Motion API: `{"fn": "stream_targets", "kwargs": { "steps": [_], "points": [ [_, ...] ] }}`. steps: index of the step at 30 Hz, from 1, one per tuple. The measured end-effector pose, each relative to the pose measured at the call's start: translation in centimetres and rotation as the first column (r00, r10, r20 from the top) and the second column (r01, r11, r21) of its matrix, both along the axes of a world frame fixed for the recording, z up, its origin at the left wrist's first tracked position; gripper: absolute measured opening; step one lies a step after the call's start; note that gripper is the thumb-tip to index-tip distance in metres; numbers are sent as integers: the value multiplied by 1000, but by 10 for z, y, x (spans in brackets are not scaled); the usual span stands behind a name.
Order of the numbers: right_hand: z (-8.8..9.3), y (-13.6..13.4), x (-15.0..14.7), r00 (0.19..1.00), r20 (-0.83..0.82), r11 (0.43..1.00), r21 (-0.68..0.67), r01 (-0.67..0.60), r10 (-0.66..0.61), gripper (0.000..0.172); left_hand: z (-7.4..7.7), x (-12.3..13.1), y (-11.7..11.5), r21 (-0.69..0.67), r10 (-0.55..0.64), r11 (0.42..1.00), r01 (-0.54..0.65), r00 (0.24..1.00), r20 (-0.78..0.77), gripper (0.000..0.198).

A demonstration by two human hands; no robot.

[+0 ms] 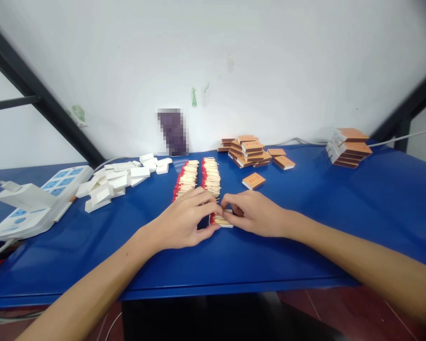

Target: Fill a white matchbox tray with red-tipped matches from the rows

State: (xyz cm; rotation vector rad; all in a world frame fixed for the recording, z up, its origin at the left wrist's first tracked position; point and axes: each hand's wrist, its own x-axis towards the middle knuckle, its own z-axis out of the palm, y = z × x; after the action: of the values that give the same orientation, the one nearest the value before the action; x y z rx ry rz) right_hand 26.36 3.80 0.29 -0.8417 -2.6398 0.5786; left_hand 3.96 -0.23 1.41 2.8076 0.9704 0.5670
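A small white matchbox tray with red-headed matches in it lies on the blue table near its front. My left hand is closed around the tray's left end, thumb at the near side and fingers over the far side. From the right, my right hand has its thumb and curled fingers closed over the matches at the tray; the fingertips partly hide them. Just beyond my hands lie two rows of loose matches, a left row and a right row, red heads to the left.
White empty-looking trays are heaped at the left, beside a power strip with a plugged-in adapter. Orange-brown matchboxes are piled at the back; one single matchbox lies nearer. Another stack stands far right by the wall.
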Motion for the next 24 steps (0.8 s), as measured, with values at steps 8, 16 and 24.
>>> {"fn": "stream_targets", "kwargs": {
  "steps": [8, 16, 24],
  "points": [
    [1, 0, 0, 1000, -10, 999, -44, 1, -1, 8, -1, -1, 1, 5, 40, 999, -40, 999, -25, 13],
    [1, 1, 0, 1000, 0, 998, -62, 4, -4, 5, 0, -1, 1, -10, 3, 1000, -3, 1000, -19, 9],
    [1, 1, 1, 1000, 11, 998, -63, 5, -4, 4, -1, 0, 2, -9, 54, 998, -54, 998, -34, 15]
  ]
}}
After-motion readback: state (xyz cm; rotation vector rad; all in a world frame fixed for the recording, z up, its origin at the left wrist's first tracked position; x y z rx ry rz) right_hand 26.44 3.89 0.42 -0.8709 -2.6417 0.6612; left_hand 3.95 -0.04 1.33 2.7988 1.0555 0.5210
